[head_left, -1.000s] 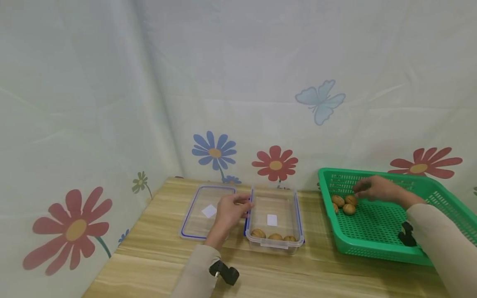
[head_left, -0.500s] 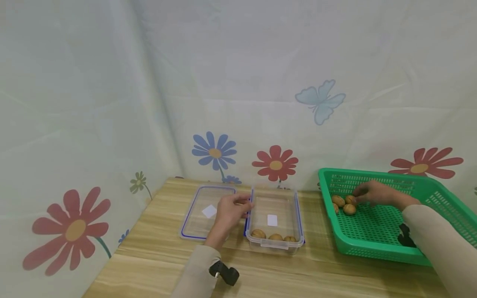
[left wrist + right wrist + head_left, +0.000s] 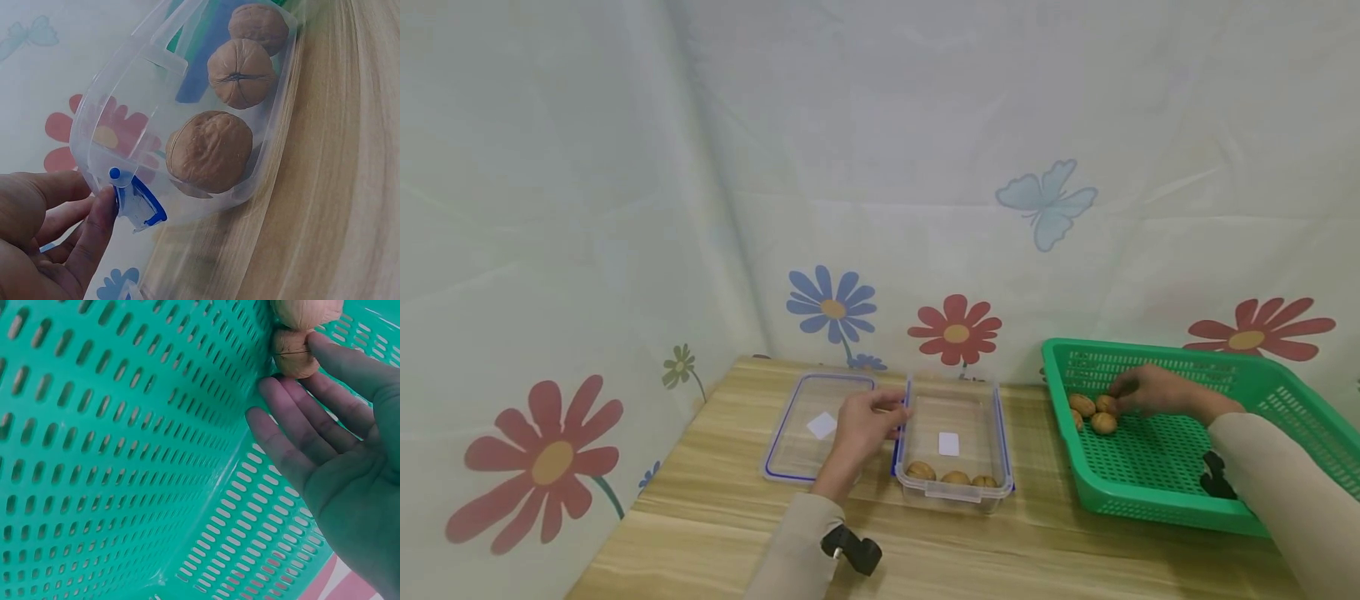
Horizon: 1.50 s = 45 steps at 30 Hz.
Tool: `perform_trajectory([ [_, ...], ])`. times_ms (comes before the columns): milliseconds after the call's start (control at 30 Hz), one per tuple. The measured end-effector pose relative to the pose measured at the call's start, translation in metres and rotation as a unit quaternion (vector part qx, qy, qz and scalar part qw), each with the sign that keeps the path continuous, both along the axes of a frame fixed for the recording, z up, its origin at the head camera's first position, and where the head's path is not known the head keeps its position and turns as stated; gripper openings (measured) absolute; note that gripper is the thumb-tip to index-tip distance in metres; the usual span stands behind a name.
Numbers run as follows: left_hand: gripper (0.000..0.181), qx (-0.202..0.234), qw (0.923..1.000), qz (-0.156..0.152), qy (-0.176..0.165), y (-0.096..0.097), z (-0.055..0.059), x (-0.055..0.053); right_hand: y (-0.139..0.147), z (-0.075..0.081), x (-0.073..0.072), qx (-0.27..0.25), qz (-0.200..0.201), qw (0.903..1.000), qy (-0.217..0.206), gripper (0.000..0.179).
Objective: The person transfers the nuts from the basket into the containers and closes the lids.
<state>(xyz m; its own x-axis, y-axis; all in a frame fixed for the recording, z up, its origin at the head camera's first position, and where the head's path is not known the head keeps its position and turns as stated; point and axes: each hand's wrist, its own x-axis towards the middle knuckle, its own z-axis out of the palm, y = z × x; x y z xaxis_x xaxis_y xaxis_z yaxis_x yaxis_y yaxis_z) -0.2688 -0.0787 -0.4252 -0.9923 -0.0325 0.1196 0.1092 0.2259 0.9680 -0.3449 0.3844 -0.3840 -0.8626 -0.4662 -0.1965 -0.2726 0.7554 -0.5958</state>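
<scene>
My left hand (image 3: pixel 863 423) holds the left side of a clear plastic food container (image 3: pixel 958 493). Up close in the left wrist view, fingers and thumb pinch the edge beside a blue-edged latch (image 3: pixel 140 203). Three walnuts (image 3: pixel 212 152) sit along the container's near end. Inside the green plastic basket (image 3: pixel 1150 502), my right hand (image 3: pixel 1161 390) reaches to the far left corner. Thumb and fingertips there pinch one walnut (image 3: pixel 294 355), part of it covered by the fingers. Several other walnuts (image 3: pixel 1103 422) lie right beside it against the basket's left wall.
A clear lid (image 3: pixel 805 400) with a blue seal lies flat, left of the container. All stand on a wood-grain table (image 3: pixel 700 500). Behind it hangs a pale curtain (image 3: pixel 880 167) with printed flowers. Dark devices are strapped to both wrists.
My right hand has lowered slightly and moved left onto a walnut in the basket, then stayed there. The left hand and the container have not moved.
</scene>
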Motion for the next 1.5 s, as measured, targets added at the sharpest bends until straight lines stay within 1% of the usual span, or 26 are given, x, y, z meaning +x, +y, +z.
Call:
perform_trajectory([
  [100, 0.031, 0.0, 1.0, 0.0, 0.0, 0.0, 0.0, 0.0, 0.0, 0.0, 0.001, -0.001, 0.003, 1.0, 0.003, 0.034],
  [233, 0.03, -0.002, 1.0, -0.002, 0.002, 0.001, 0.0, 0.0, 0.001, 0.001, 0.001, 0.009, 0.005, 0.9997, 0.02, 0.034],
  [400, 0.03, -0.003, 1.0, -0.003, 0.004, 0.001, 0.0, 0.001, 0.0, 0.009, 0.006, 0.02, 0.005, 0.9972, 0.072, 0.033],
  [600, 0.03, 0.001, 1.0, -0.002, 0.002, 0.002, 0.002, 0.001, -0.012, 0.029, 0.014, 0.003, -0.002, 0.993, 0.118, 0.035],
  [767, 0.031, 0.003, 1.0, -0.002, 0.003, 0.002, 0.003, 0.001, -0.023, 0.047, 0.021, -0.006, -0.002, 0.9868, 0.162, 0.028],
  [867, 0.031, 0.004, 1.0, -0.001, 0.001, 0.002, 0.002, 0.001, -0.031, 0.057, 0.027, -0.007, -0.003, 0.9838, 0.179, 0.027],
  [1067, 0.03, 0.003, 1.0, 0.001, 0.002, 0.001, 0.002, 0.0, -0.048, 0.073, 0.042, -0.021, -0.004, 0.9811, 0.192, 0.034],
  [1233, 0.03, 0.006, 1.0, 0.003, -0.002, 0.001, 0.002, 0.0, -0.065, 0.086, 0.058, -0.036, -0.007, 0.9781, 0.205, 0.034],
  [1333, 0.03, 0.008, 1.0, 0.002, -0.002, 0.001, 0.002, 0.0, -0.075, 0.09, 0.067, -0.056, -0.004, 0.9764, 0.209, 0.032],
  [1500, 0.03, 0.009, 1.0, 0.002, 0.0, 0.001, 0.001, -0.001, -0.09, 0.093, 0.078, -0.096, 0.008, 0.9723, 0.213, 0.029],
])
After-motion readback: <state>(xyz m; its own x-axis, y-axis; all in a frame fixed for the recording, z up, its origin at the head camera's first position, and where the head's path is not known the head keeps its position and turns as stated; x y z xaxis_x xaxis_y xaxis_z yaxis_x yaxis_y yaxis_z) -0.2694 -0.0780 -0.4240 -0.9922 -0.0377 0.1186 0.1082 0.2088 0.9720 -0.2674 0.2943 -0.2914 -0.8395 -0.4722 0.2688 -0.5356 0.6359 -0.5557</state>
